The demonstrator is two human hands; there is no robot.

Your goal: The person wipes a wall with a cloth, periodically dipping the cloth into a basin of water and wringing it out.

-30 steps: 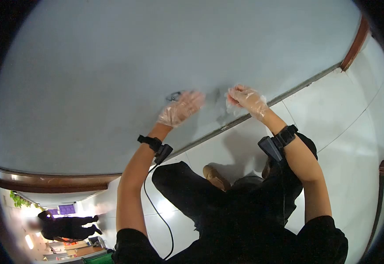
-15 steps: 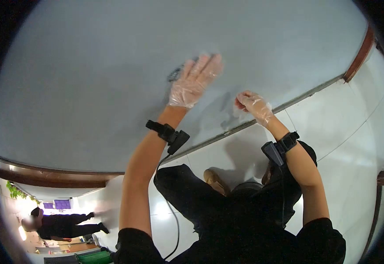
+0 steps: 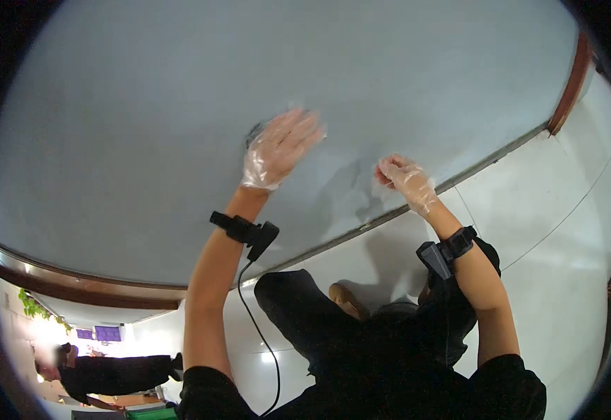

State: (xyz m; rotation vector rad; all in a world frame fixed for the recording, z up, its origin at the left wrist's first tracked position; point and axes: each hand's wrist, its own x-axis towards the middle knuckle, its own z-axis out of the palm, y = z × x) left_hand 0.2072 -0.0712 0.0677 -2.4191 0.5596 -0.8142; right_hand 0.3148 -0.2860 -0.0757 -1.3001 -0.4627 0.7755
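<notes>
My left hand [image 3: 281, 145], in a clear plastic glove, lies against a broad grey panel [image 3: 144, 126] with its fingers stretched out. Beneath its palm and fingers is a dark, mesh-like scouring pad [image 3: 253, 134]; only its edge shows and the rest is hidden. To the right, my right hand [image 3: 406, 178] is gloved the same way. Its fingers are curled into a loose fist close to the panel near its lower edge, with nothing showing in them. Each forearm wears a black strapped device, and a cable hangs from the left one [image 3: 249, 234].
White floor tiles [image 3: 529, 231] meet the panel along a dark edge strip [image 3: 361, 227]. Brown wooden trim [image 3: 570, 91] borders the panel at right, with more at lower left. In the far left background a person in dark clothes [image 3: 109, 374] reaches toward a green object [image 3: 151, 414].
My left hand has slid left and slightly down over the panel, with the scouring pad moving along under it. The right hand has barely shifted. The background person has bent toward the green object.
</notes>
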